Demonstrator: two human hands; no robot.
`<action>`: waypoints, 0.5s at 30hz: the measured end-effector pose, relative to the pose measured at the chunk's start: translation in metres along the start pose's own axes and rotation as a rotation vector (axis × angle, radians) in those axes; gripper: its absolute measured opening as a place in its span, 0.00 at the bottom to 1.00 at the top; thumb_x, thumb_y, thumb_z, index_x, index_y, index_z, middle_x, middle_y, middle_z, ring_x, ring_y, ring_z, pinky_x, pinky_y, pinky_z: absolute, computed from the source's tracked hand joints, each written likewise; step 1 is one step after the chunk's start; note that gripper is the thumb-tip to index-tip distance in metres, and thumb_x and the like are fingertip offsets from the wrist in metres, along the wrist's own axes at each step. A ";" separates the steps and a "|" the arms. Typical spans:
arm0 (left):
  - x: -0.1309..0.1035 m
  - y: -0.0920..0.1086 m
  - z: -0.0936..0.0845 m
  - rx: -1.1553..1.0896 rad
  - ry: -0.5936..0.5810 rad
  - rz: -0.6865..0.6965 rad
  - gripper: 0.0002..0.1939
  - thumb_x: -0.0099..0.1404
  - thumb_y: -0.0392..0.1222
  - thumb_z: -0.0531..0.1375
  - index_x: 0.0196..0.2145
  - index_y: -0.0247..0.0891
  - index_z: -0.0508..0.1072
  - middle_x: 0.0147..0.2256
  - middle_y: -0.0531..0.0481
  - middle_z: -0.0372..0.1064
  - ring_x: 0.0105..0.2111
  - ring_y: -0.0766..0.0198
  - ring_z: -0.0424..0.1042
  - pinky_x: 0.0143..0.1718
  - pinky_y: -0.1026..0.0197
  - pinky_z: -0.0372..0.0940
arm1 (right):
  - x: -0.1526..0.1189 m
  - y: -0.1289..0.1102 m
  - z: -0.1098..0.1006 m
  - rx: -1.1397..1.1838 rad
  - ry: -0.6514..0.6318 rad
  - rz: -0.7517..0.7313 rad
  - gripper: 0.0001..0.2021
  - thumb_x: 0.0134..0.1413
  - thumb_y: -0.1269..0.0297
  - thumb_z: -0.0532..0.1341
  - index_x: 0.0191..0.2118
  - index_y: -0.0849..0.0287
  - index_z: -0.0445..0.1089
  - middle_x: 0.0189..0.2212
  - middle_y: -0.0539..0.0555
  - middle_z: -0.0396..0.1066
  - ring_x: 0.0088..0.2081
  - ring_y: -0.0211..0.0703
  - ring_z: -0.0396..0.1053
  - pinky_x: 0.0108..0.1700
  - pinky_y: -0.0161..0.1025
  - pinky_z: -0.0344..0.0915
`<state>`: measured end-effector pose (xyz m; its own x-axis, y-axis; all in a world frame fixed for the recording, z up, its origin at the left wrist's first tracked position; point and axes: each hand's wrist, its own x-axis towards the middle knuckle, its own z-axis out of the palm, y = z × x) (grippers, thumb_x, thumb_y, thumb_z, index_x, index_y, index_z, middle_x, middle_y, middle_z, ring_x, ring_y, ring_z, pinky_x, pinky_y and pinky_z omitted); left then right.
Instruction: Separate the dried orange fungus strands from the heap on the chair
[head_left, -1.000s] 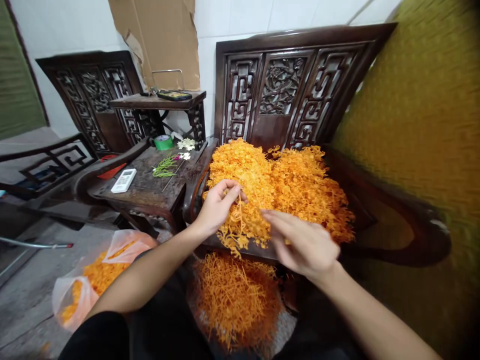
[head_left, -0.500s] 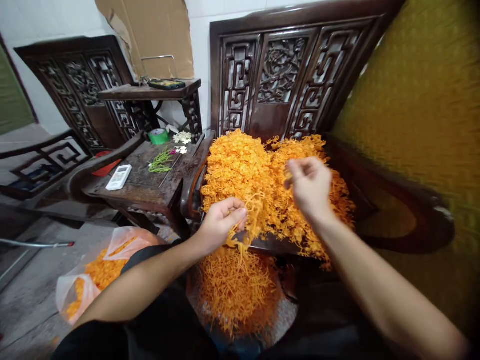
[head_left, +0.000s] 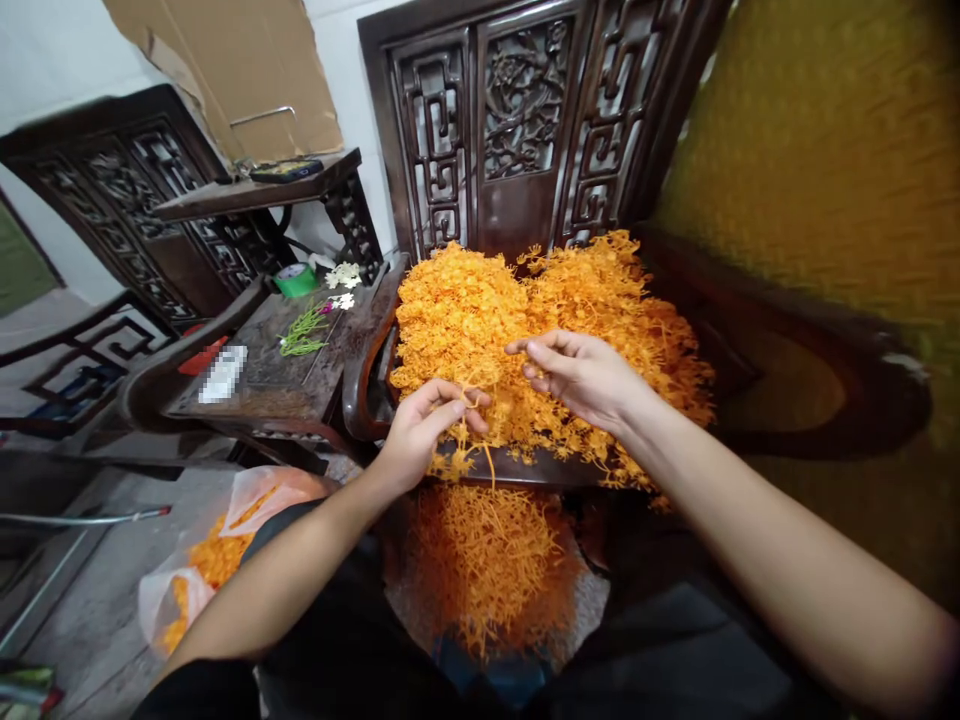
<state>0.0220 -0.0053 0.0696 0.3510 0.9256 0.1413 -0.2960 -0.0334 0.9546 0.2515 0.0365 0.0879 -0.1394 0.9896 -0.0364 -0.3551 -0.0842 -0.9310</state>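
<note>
My left hand (head_left: 431,428) pinches a few thin orange plastic flower pieces (head_left: 459,462) between thumb and fingers, and their strands dangle below it. Just to the right, my right hand (head_left: 581,378) has thumb and index finger close together; whatever lies between them is too small to make out. Both hands are over the front of a large heap of orange plastic flower pieces (head_left: 457,305) on a dark wooden chair seat (head_left: 536,470). Beneath the seat edge, between my knees, is a second pile of orange stringy pieces (head_left: 495,570).
To the left, a dark wooden side table (head_left: 274,385) holds green tape (head_left: 296,280), green sprigs (head_left: 304,330), white blossoms (head_left: 343,276) and a blurred-out white object (head_left: 223,374). A plastic bag (head_left: 274,490) with orange pieces sits on the floor. The carved chair back (head_left: 517,210) rises behind the heap.
My right hand has moved left and closer to my left hand. The bunch in my left hand looks smaller, with fewer strands. The view has shifted a little to the right.
</note>
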 end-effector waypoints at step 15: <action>-0.013 0.013 0.006 0.643 -0.345 0.425 0.06 0.63 0.32 0.61 0.29 0.37 0.69 0.63 0.41 0.65 0.48 0.58 0.75 0.53 0.50 0.67 | -0.034 0.020 0.040 -0.110 -0.118 0.168 0.27 0.54 0.33 0.63 0.33 0.57 0.70 0.27 0.50 0.58 0.29 0.39 0.53 0.31 0.39 0.52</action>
<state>0.0192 -0.0204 0.0820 0.6067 0.6224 0.4945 0.0627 -0.6577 0.7507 0.2124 -0.0037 0.0854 -0.2972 0.9418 -0.1572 -0.2163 -0.2268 -0.9496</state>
